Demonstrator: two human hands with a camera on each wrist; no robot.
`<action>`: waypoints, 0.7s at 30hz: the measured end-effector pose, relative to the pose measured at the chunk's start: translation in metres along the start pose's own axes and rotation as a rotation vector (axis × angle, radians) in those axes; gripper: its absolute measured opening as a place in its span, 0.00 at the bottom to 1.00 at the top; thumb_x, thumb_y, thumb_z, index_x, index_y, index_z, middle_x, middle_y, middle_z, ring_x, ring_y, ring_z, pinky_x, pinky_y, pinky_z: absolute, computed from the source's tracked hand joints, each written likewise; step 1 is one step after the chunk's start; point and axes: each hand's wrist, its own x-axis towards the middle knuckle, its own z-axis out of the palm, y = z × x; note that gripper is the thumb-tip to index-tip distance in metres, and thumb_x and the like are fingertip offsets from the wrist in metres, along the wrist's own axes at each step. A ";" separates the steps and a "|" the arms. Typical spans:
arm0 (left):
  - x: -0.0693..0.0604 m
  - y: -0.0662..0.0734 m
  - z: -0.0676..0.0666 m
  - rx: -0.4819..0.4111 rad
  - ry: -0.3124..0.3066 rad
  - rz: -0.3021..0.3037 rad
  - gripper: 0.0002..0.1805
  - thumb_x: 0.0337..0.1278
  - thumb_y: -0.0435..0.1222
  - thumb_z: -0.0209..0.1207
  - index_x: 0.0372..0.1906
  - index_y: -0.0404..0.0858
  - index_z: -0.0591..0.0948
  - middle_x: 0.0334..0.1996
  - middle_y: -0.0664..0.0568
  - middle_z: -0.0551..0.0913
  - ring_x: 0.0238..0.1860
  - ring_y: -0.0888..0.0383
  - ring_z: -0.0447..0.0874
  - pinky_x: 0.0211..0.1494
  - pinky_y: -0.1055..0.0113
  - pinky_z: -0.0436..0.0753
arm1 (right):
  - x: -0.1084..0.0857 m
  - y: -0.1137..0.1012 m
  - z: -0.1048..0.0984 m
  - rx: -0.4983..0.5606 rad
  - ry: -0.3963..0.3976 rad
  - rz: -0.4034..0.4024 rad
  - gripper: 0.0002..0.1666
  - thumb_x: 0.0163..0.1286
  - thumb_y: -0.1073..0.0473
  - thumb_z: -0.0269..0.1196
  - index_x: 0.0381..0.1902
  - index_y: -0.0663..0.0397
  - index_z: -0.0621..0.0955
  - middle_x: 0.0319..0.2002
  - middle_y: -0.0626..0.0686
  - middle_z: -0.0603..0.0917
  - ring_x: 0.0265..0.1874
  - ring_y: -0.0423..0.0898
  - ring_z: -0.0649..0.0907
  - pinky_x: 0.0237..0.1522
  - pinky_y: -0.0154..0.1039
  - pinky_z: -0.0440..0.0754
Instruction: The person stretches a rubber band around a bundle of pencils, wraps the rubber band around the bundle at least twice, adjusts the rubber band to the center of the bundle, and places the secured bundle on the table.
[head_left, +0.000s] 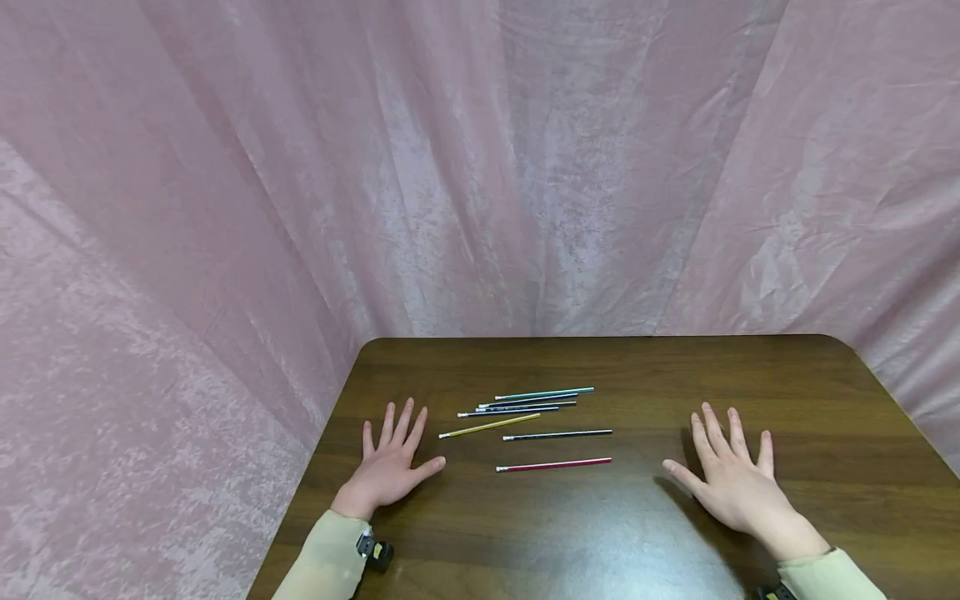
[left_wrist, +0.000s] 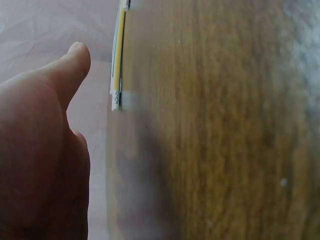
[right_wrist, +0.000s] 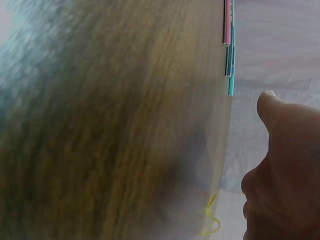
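Observation:
Several pencils lie flat on the table between the two hands in the head view: a red one nearest, a dark one beyond it, a slanted yellow one, and a cluster of dark blue ones with a teal one at the back. Left of them, my left hand is spread, palm down, holding nothing; the yellow pencil's eraser end is closest to it. On the right, my right hand is spread likewise, apart from the pencils. The left wrist view shows the yellow pencil past my thumb.
The brown wooden table has rounded far corners. Pink curtains hang behind it and at its sides. A small yellow squiggly strand appears near the table's edge in the right wrist view. Dark devices are strapped at both wrists.

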 end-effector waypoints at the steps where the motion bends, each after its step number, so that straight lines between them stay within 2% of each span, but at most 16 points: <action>1: 0.000 0.000 0.000 0.001 -0.006 -0.004 0.54 0.74 0.69 0.51 0.88 0.45 0.45 0.88 0.45 0.34 0.85 0.36 0.25 0.74 0.25 0.28 | 0.000 -0.001 0.000 0.004 -0.002 -0.001 0.59 0.81 0.26 0.50 0.84 0.69 0.52 0.85 0.68 0.42 0.82 0.73 0.36 0.67 0.81 0.23; 5: 0.000 -0.001 0.000 0.003 -0.020 -0.011 0.54 0.73 0.70 0.50 0.88 0.45 0.44 0.88 0.44 0.34 0.85 0.36 0.25 0.75 0.25 0.28 | 0.000 -0.004 0.000 0.025 -0.017 -0.010 0.59 0.81 0.27 0.51 0.84 0.70 0.51 0.85 0.69 0.41 0.82 0.72 0.34 0.69 0.79 0.22; 8: 0.000 0.000 0.001 -0.019 -0.034 -0.014 0.56 0.73 0.70 0.50 0.88 0.42 0.44 0.88 0.44 0.35 0.85 0.36 0.26 0.74 0.25 0.29 | 0.001 -0.007 0.000 0.036 -0.029 -0.030 0.59 0.80 0.27 0.53 0.84 0.70 0.52 0.85 0.69 0.44 0.82 0.73 0.37 0.71 0.77 0.26; 15: 0.004 0.006 0.008 -0.067 -0.117 -0.059 0.60 0.71 0.72 0.50 0.87 0.36 0.43 0.88 0.44 0.36 0.85 0.38 0.25 0.75 0.25 0.29 | 0.014 -0.027 0.006 0.021 -0.034 -0.128 0.61 0.77 0.27 0.58 0.81 0.73 0.59 0.84 0.70 0.52 0.82 0.74 0.46 0.76 0.74 0.41; 21: 0.015 0.020 0.012 -0.042 -0.137 -0.049 0.61 0.70 0.73 0.49 0.87 0.36 0.43 0.88 0.45 0.36 0.86 0.39 0.26 0.76 0.26 0.31 | 0.031 -0.046 0.017 -0.013 -0.027 -0.186 0.59 0.76 0.28 0.60 0.79 0.74 0.64 0.82 0.71 0.57 0.81 0.73 0.53 0.76 0.71 0.51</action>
